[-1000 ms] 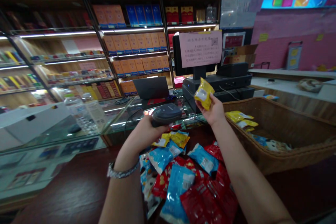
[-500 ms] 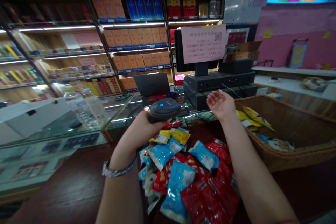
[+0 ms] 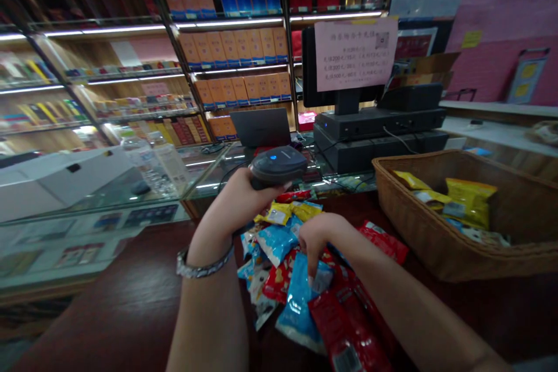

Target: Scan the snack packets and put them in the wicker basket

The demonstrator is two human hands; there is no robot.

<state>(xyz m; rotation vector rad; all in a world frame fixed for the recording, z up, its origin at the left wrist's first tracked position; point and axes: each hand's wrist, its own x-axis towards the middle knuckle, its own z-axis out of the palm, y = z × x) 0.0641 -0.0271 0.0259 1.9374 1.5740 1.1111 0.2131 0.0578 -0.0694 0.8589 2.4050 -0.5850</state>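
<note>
My left hand [image 3: 246, 200] is closed around a dark grey handheld barcode scanner [image 3: 279, 167], raised just above a heap of snack packets [image 3: 279, 267] in blue, red and yellow foil. My right hand [image 3: 320, 241] is down on the heap, its fingertips pressing on a blue packet [image 3: 299, 296]. I cannot tell whether those fingers have hold of it. A metal bracelet [image 3: 204, 267] circles my left wrist. To the right stands a wicker basket [image 3: 436, 261] holding yellow packets [image 3: 468, 203].
The heap lies on a dark wooden counter beside a glass display case. Behind it stand a till with a monitor bearing a pink notice, a laptop and a water bottle. Shelves of boxed goods fill the back wall.
My right hand has dropped from its raised, open position onto the heap. The yellow packet it held a second ago now lies in the basket. The scanner stays in my left hand.
</note>
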